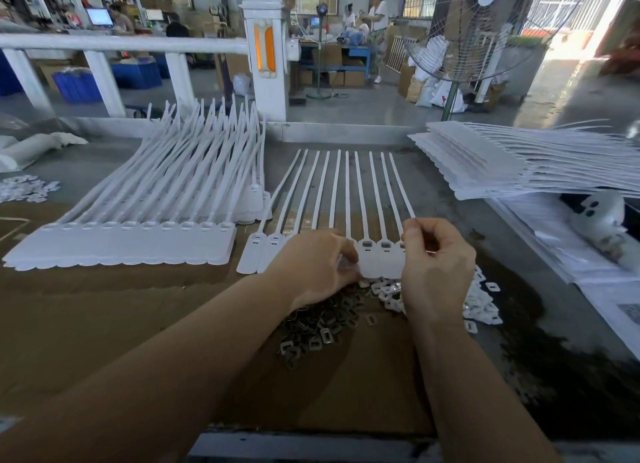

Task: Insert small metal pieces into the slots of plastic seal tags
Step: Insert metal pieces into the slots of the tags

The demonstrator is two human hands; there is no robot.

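Note:
A joined row of white plastic seal tags lies in front of me, its long tails pointing away. My left hand rests on the row's middle, fingers curled, pinching the lower edge of a tag. My right hand hovers over the row's right end, fingertips curled together as if pinching something small; what it holds is hidden. Below the row lies a heap of small dark metal pieces. To its right sits a heap of small white plastic pieces.
A stack of tag rows lies at the left, another stack at the back right. Loose white bits sit at the far left. Cardboard covers the table. A fan and white railing stand beyond.

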